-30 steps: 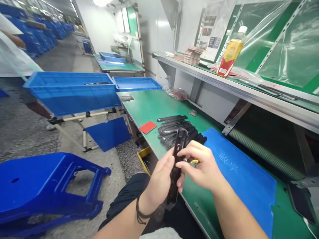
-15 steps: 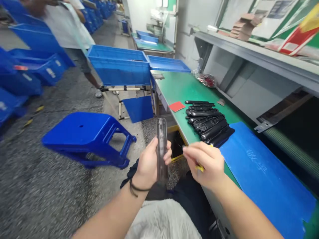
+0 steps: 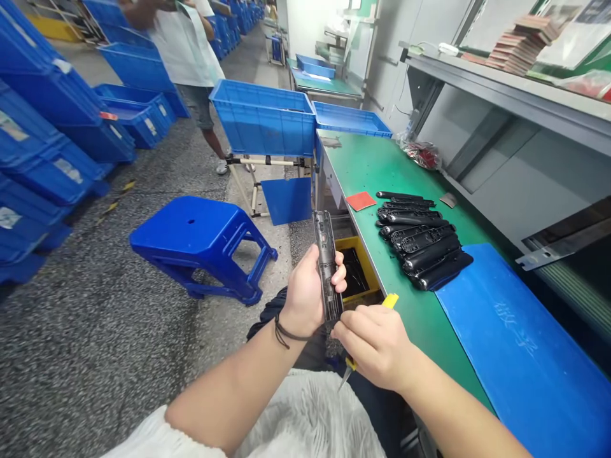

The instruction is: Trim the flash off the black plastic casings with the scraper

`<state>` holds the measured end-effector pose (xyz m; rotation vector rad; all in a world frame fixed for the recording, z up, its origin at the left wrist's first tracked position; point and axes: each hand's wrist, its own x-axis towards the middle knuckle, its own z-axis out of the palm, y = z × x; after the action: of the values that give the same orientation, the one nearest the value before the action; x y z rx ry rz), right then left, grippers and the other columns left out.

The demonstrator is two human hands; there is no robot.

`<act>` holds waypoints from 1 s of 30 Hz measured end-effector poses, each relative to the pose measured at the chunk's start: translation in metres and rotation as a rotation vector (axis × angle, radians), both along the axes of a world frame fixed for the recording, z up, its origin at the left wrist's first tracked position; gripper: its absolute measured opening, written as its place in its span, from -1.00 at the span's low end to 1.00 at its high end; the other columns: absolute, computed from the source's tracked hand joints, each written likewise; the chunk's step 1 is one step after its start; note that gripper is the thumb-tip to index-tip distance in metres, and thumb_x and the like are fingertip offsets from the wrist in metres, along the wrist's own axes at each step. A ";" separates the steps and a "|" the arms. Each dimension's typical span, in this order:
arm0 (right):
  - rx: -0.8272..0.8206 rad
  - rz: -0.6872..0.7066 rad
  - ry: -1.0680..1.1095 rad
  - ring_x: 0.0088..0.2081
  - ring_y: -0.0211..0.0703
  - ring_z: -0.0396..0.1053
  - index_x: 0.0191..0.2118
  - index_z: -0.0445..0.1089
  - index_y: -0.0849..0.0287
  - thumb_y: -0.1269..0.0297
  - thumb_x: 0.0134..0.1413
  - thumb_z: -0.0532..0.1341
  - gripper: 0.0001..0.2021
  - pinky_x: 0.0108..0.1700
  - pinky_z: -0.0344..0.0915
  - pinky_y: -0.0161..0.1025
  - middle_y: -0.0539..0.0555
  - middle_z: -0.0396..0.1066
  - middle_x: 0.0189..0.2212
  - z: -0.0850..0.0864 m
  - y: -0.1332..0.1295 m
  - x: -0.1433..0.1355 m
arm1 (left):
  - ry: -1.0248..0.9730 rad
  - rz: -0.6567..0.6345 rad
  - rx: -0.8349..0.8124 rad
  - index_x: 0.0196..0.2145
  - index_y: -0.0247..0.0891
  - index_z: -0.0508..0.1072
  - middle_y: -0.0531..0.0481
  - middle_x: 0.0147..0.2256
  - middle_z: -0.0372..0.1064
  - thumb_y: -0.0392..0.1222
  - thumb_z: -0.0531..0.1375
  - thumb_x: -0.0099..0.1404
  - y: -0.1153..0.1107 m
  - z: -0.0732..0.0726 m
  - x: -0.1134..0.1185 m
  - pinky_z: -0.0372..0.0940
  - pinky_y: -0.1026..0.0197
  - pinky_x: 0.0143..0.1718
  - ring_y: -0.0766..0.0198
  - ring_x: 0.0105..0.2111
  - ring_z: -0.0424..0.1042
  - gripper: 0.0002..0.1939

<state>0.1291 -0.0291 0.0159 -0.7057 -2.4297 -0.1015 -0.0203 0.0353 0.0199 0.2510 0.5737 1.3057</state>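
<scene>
Two hands are at work beside the long left edge of the green worktop (image 3: 363,159). The left hand (image 3: 305,289), a dark cord around its wrist, is clamped round a long black plastic casing (image 3: 326,254), held tilted just off the worktop's left edge with its slotted side up. The right hand (image 3: 379,343) is closed around a yellow-handled tool (image 3: 391,301), whose pointed metal tip juts out below the fist; its fingertips are at the casing's lower end, though whether they touch it I cannot tell.

On the worktop, similar black casings (image 3: 420,235) lie close together in a row. A red card (image 3: 361,201) sits at the worktop's left edge, and a blue mat (image 3: 525,331) covers part of its nearer right side. Below the left edge stands a yellow crate (image 3: 365,257) with dark pieces inside. Further left of the worktop is a blue plastic stool (image 3: 191,222); a co-worker (image 3: 188,57) stands well beyond its far left.
</scene>
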 end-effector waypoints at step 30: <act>0.066 -0.502 -0.131 -0.40 -0.22 0.17 -0.16 0.44 0.16 -0.14 0.46 0.08 -0.56 -0.37 -0.07 -0.21 -0.01 0.31 -0.40 0.056 0.024 0.084 | 0.714 -0.420 0.573 0.46 -0.10 0.22 0.05 -0.46 0.33 0.01 0.07 0.58 -0.046 -0.051 -0.002 0.17 0.31 -0.56 0.36 -0.54 0.24 -0.43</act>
<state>0.2128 -0.0048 0.0719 -1.2975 -2.3017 -0.4361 -0.0227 -0.0111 -0.0308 1.2770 0.6778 0.9189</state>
